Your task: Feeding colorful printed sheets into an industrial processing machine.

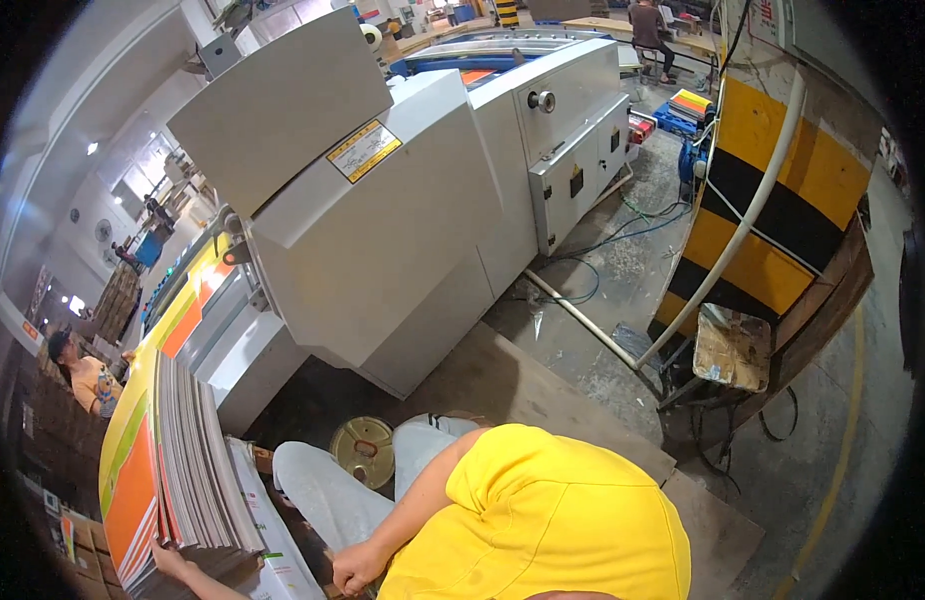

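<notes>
A tall stack of printed cardboard sheets, orange, yellow and green on the outer face with grey-brown edges, leans at my left. At its near lower corner, my left hand has its fingers closed on the edge of the sheets. Beneath and beside the stack lies a white printed sheet or wrapping. My right hand is curled in a fist beside my grey-trousered leg, and nothing shows sticking out of it. My right arm, in a yellow sleeve, bends across the lower middle.
A large grey machine stands ahead, with a round yellowish lid or reel between my legs. On the right are a stained stool, a bent pipe, and a yellow-black striped panel. Another person stands beyond the stack.
</notes>
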A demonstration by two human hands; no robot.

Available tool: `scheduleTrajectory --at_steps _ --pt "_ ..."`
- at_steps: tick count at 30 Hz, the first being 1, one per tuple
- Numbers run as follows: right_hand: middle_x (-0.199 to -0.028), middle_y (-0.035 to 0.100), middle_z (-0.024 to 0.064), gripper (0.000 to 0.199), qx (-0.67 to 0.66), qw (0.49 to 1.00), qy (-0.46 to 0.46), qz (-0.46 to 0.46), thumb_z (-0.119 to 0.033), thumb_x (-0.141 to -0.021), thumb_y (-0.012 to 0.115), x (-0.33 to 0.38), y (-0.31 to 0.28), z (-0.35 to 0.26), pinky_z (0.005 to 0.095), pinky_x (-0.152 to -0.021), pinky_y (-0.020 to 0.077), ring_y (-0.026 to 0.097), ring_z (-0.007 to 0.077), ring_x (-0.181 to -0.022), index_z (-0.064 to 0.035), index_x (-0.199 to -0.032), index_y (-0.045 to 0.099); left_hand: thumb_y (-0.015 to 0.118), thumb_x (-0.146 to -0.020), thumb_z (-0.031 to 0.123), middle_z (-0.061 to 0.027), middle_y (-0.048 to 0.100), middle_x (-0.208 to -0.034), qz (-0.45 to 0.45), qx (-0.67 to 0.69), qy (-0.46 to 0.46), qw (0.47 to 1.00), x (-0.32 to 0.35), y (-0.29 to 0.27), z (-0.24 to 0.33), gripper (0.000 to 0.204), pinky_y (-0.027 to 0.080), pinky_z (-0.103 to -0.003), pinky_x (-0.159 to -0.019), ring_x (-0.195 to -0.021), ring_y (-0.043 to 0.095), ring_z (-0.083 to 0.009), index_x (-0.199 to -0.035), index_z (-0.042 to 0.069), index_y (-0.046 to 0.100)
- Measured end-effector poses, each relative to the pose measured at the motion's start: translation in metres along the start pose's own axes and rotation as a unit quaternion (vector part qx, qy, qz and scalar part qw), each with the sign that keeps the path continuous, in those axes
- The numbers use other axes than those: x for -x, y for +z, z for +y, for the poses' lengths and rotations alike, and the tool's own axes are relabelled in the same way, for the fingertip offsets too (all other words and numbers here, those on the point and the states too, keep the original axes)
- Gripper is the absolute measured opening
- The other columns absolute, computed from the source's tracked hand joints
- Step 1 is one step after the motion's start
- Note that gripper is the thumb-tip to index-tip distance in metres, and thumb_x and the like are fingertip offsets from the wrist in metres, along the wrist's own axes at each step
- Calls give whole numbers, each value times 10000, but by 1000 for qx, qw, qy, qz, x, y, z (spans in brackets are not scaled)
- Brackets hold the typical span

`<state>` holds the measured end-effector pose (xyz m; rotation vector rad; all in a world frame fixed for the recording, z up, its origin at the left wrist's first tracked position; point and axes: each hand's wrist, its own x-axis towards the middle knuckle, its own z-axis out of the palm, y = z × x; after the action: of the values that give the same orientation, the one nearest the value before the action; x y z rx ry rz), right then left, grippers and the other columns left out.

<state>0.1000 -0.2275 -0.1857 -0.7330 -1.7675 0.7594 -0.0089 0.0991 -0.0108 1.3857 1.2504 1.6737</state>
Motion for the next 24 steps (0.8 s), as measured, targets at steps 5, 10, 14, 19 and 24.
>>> scheduleTrajectory --at_steps 5,10,14,19,24 --pt "-619 618 92 144 -1 1000 23 -21 -149 -684 559 0 -3 -4 314 -498 449 594 203 -556 -28 -694 637 503 -817 264 -85 549 -934 -54 9 -19 998 1 -7 7 367 418 -307 -656 -778 500 -188 -1034 -27 562" --pt "-623 616 95 155 -10 1000 9 4 -159 -695 555 0 1 3 322 -505 448 591 215 -562 -23 -696 630 506 -821 279 -98 554 -870 5 6 -10 1000 4 -1 7 334 419 -337 -662 -748 509 -203 -965 -14 578" --pt "-627 616 97 159 24 999 -6 28 -163 -697 552 1 -2 6 327 -514 450 588 219 -567 -26 -701 633 509 -824 294 -95 544 -795 -33 -17 -23 999 9 1 12 302 416 -367 -651 -680 492 -216 -892 13 597" --pt "-620 613 92 163 -6 1000 16 4 -164 -698 546 0 -3 0 325 -510 449 585 211 -560 -25 -690 632 509 -836 318 -94 557 -806 -64 -18 10 998 -6 -10 1 327 417 -368 -633 -672 507 -201 -920 13 593" --pt "-623 617 85 160 -9 1000 23 -8 -161 -695 547 0 -2 -1 315 -505 447 585 206 -560 -23 -687 628 485 -854 318 -89 569 -836 -63 -2 -11 998 -27 -8 -20 366 418 -380 -648 -718 524 -210 -1044 16 567"
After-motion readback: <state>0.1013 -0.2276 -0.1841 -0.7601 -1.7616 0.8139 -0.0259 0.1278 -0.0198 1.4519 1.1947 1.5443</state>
